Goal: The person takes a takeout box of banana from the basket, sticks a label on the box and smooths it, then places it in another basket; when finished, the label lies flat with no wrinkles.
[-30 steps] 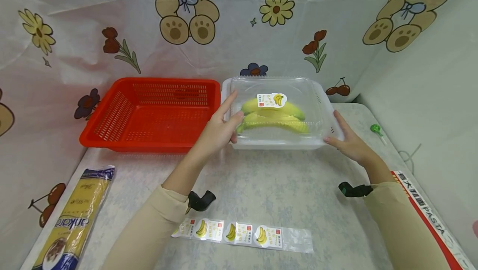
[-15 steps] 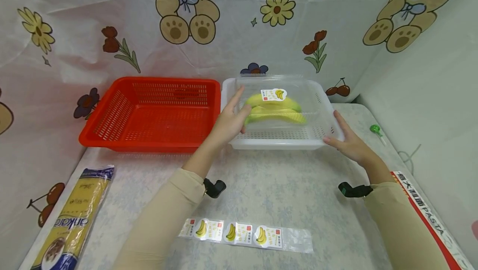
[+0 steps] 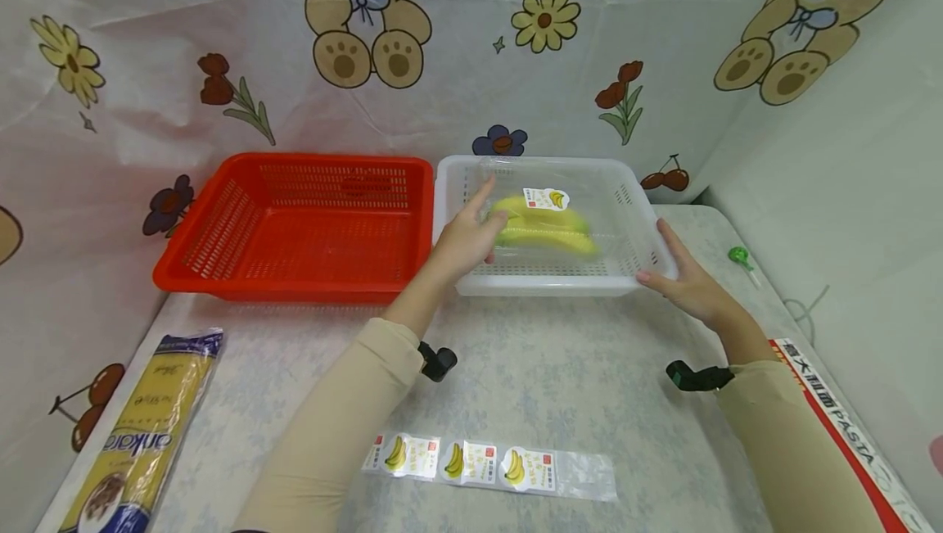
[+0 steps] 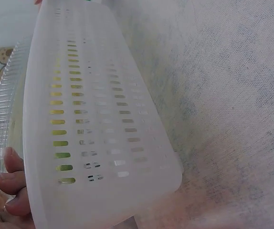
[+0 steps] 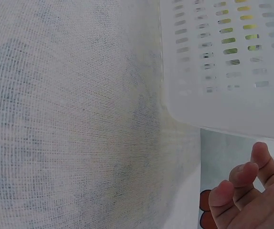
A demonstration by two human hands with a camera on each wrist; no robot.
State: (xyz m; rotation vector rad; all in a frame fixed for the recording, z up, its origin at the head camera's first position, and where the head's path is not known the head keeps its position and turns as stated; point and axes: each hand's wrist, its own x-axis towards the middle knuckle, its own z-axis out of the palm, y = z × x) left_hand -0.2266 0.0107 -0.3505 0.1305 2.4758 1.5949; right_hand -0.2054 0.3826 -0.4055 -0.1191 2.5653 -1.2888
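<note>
A clear plastic clamshell box [image 3: 582, 181] holds yellow-green bananas [image 3: 548, 226] and bears a banana label [image 3: 546, 199]. It lies over the white perforated basket [image 3: 552, 287], within its rim. My left hand [image 3: 466, 240] grips the box by its left end, thumb on top and index finger stretched along it. Its curled fingers [image 4: 13, 183] show between box and basket rim in the left wrist view. At the basket's right end, my right hand [image 3: 691, 281] holds the front corner, thumb on the front rim. Fingers [image 5: 244, 174] lie beside the basket's end in the right wrist view.
A red perforated basket [image 3: 317, 294] stands left of the white one. A pasta packet [image 3: 147, 426] lies front left, a strip of banana labels [image 3: 479, 466] at front centre. A pasta box [image 3: 847, 435] and a green lollipop [image 3: 739, 255] are at the right.
The left hand has shifted right with the clear box, which rose a little at the front, moved back, then sank lower into the white basket. The right hand has stayed put.
</note>
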